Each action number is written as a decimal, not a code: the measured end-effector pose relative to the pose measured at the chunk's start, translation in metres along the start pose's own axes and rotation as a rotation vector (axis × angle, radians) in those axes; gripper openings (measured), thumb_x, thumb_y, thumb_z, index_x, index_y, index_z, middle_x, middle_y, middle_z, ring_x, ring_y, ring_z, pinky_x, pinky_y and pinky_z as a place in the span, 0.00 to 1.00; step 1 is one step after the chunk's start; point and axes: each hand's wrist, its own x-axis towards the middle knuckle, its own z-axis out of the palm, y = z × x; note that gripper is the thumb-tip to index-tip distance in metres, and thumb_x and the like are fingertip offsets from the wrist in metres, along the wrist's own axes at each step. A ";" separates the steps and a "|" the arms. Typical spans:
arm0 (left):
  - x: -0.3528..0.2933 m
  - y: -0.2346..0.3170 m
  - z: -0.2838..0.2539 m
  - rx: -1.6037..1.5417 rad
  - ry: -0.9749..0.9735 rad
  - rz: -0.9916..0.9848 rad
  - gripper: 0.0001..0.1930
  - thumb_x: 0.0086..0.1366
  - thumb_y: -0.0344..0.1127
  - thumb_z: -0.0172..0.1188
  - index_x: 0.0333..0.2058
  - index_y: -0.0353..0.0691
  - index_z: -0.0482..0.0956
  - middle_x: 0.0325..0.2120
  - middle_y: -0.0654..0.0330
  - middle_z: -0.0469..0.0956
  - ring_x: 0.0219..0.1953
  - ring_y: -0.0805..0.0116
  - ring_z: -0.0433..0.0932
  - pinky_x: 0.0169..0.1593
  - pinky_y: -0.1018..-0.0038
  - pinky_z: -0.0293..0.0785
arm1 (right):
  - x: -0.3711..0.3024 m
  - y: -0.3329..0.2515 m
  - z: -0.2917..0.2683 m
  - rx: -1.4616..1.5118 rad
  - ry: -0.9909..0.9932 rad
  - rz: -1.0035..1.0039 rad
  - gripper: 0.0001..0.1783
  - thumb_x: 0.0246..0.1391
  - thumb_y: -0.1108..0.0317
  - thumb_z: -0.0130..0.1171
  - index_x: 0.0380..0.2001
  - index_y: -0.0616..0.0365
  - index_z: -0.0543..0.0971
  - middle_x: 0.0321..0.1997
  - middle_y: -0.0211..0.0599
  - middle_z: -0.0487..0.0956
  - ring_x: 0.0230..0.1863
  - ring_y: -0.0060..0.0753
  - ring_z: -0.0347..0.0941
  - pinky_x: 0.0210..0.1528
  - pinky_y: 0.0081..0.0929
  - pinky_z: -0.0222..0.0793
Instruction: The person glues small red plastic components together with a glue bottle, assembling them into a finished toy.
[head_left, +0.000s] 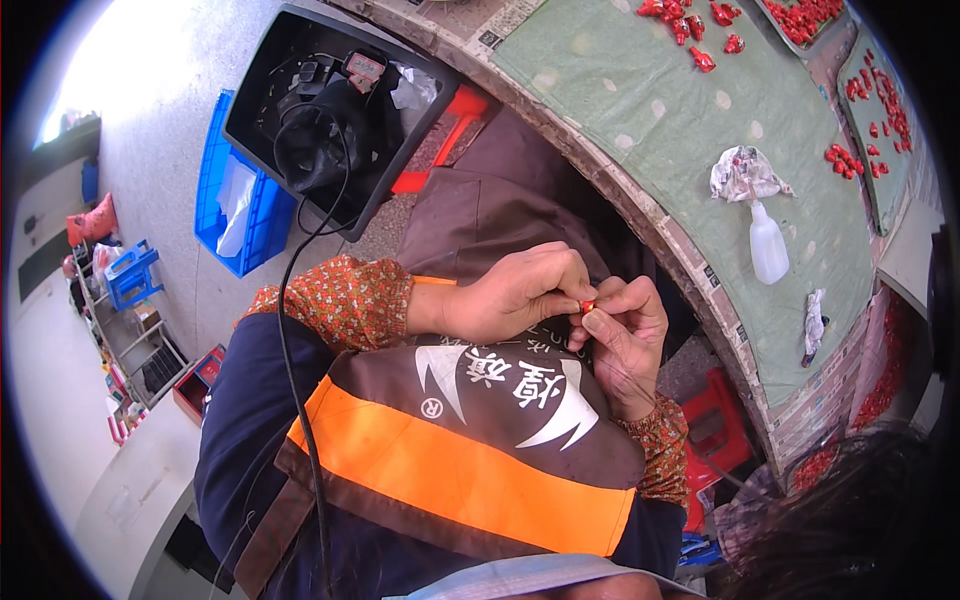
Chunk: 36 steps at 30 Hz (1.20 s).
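Note:
Over the brown apron with an orange band, my two hands meet fingertip to fingertip. My left hand pinches a small red piece between thumb and fingers. The thumb and forefinger of my right hand close on the same piece from the other side. Fingers cover most of it, so its full shape is hidden. Similar small shiny red pieces lie loose on the green tabletop cloth.
On the table stand a white squeeze bottle, a crumpled stained cloth and trays of red pieces. To the left are a black bin and a blue crate. A black cable crosses my left arm.

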 end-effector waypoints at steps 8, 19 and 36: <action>0.000 0.001 0.000 -0.013 -0.001 -0.016 0.11 0.65 0.23 0.64 0.44 0.39 0.76 0.39 0.57 0.77 0.42 0.57 0.76 0.47 0.65 0.73 | 0.000 0.000 -0.001 -0.006 -0.004 0.006 0.11 0.57 0.82 0.64 0.33 0.58 0.71 0.33 0.38 0.76 0.29 0.27 0.77 0.30 0.23 0.77; 0.002 0.003 0.002 0.002 0.022 -0.029 0.07 0.66 0.25 0.62 0.41 0.39 0.74 0.36 0.58 0.76 0.40 0.57 0.75 0.46 0.65 0.72 | 0.001 0.000 -0.001 0.004 -0.003 0.015 0.11 0.57 0.83 0.63 0.33 0.58 0.71 0.33 0.38 0.76 0.29 0.27 0.77 0.30 0.23 0.77; 0.001 0.001 0.002 0.010 0.011 -0.016 0.09 0.66 0.23 0.63 0.42 0.38 0.75 0.37 0.57 0.76 0.41 0.57 0.76 0.46 0.65 0.73 | 0.002 0.000 -0.002 0.014 0.000 0.012 0.11 0.57 0.83 0.63 0.32 0.58 0.71 0.32 0.36 0.75 0.29 0.26 0.76 0.29 0.22 0.77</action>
